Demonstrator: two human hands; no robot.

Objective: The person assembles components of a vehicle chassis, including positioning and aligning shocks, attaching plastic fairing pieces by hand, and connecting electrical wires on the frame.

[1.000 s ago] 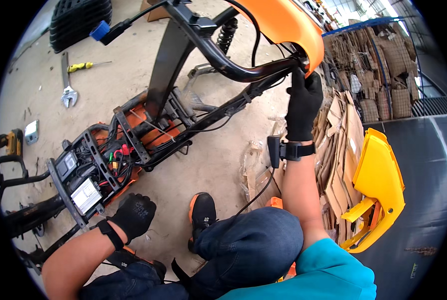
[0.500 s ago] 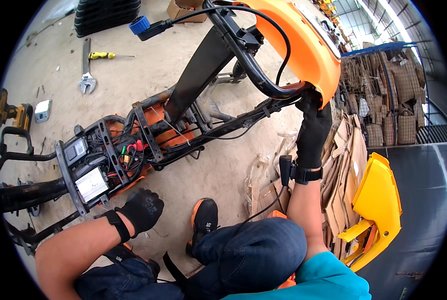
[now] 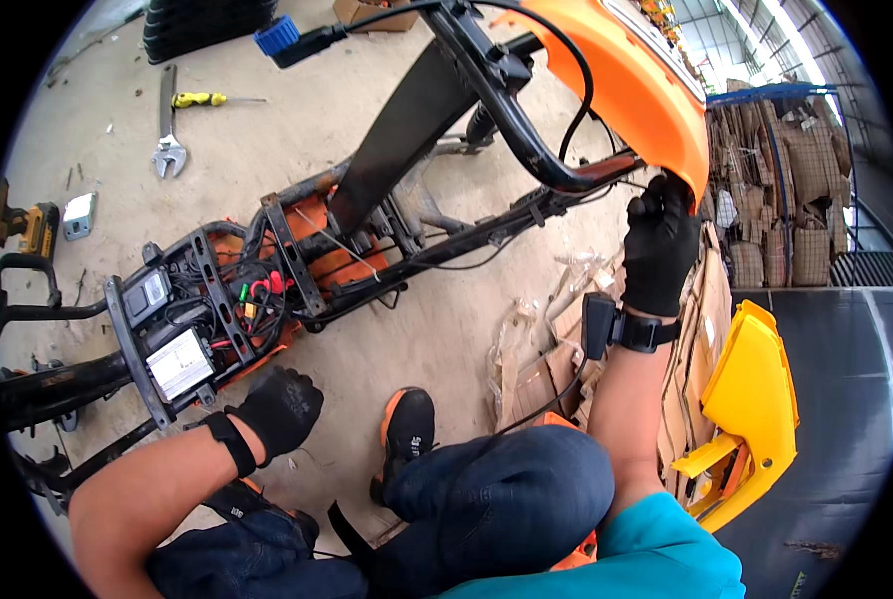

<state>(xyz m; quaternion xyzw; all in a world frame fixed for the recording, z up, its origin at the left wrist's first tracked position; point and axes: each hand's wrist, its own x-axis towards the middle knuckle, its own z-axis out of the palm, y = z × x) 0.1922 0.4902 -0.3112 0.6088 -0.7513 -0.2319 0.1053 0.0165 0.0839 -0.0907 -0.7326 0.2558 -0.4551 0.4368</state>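
Observation:
My right hand (image 3: 659,247), in a black glove, is raised at the lower edge of an orange front panel (image 3: 621,85). Its fingers are curled against that edge, with the tips partly hidden behind it. Beside it ends a bent black tube (image 3: 526,150) of a motorbike frame. My left hand (image 3: 279,411), also gloved, hangs as a loose fist near the frame's lower side, and nothing shows in it. Close by, the open frame holds a silver box (image 3: 179,366), a dark grey box (image 3: 148,296) and tangled wires (image 3: 257,295). A black cable with a blue connector (image 3: 277,37) arches over the front.
An adjustable wrench (image 3: 168,130) and yellow screwdriver (image 3: 202,100) lie on the floor beyond the frame. A yellow-black power tool (image 3: 39,230) is at far left. Flattened cardboard (image 3: 701,329), a yellow panel (image 3: 751,374) and caged cardboard bales (image 3: 766,190) are on the right.
My right hand and the orange panel have shifted right together, and the bent tube's end has moved right too. My left hand stays closed in about the same place.

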